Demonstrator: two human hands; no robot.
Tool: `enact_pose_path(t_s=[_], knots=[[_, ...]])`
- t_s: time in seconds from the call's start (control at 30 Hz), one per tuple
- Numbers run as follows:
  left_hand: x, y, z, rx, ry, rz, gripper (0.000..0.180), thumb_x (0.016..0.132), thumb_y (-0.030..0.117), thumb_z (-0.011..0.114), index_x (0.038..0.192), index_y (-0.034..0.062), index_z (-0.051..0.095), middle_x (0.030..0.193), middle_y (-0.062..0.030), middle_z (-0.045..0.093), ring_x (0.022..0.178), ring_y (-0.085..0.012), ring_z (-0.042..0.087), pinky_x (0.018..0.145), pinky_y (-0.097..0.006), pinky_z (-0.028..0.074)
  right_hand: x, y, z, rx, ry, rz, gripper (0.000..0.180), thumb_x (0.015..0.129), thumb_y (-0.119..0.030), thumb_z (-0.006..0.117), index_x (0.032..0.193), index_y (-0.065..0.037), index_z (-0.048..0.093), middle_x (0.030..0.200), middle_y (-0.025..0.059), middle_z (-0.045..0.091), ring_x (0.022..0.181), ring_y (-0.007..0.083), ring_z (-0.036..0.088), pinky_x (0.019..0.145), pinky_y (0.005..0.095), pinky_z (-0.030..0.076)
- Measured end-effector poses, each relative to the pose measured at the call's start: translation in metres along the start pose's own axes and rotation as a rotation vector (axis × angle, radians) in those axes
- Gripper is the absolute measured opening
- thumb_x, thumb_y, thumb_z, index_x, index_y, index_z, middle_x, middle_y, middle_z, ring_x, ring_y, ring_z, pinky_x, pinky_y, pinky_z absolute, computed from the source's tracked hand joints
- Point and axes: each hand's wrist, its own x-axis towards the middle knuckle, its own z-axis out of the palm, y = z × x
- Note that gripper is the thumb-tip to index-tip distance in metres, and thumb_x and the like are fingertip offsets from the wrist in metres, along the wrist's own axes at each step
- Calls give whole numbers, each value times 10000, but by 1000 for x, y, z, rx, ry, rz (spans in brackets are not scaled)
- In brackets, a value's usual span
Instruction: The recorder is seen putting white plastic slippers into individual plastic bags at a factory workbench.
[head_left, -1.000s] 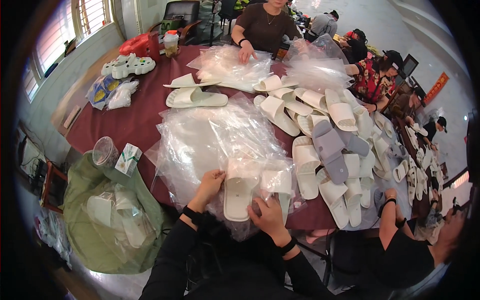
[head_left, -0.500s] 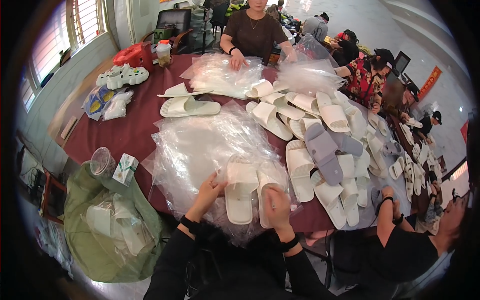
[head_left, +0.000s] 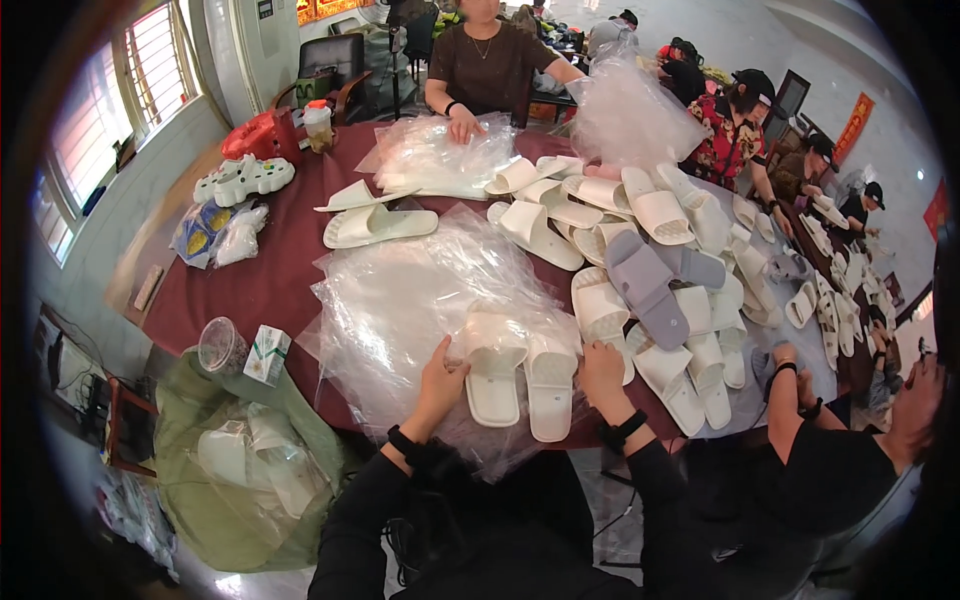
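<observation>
Slippers (head_left: 520, 375) between hands (head_left: 442, 380) (bagged)

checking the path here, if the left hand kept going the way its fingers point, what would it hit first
The left hand points up and slightly right across the table. First in that line looks to be the left one of the two white slippers, which its fingers already seem to reach, lying on the clear plastic bags. Depth is hard to judge.
</observation>
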Motion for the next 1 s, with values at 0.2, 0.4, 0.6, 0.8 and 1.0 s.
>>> enact_pose_path(t_s=[0.2,0.4,0.6,0.8,1.0], knots=[[34,63,-38,-242,-17,-166,394,825,35,607,1202,-61,539,724,-71,631,584,-118,583,554,-227,477,44,7,-50,616,-330,249,255,865,-221,507,802,11,591,770,166,646,726,335,634,620,417,492],[92,117,-98,-252,-329,-278,131,808,67,601,797,-58,636,744,-111,646,633,-179,639,620,-292,556,106,-5,-134,1416,-707,695,277,902,-272,491,911,-14,591,695,126,647,560,234,632,537,329,517],[105,176,-117,-118,-471,-274,139,834,46,570,863,-78,625,763,-119,639,634,-182,637,618,-287,560,126,-3,-177,1148,-835,522,275,910,-296,501,849,-36,568,621,139,622,517,191,603,486,286,488],[88,181,-123,15,-362,-170,169,847,36,500,855,-78,624,677,-125,625,547,-179,614,532,-281,545,122,-15,-206,1090,-716,453,405,924,-325,508,601,-81,496,487,93,508,386,134,451,355,266,294],[66,188,-128,-142,-220,-111,162,811,9,468,811,-79,605,620,-138,614,488,-164,591,448,-273,506,99,-14,-214,1367,-552,580,380,928,-349,511,658,-83,524,506,40,502,377,101,432,348,222,269]])
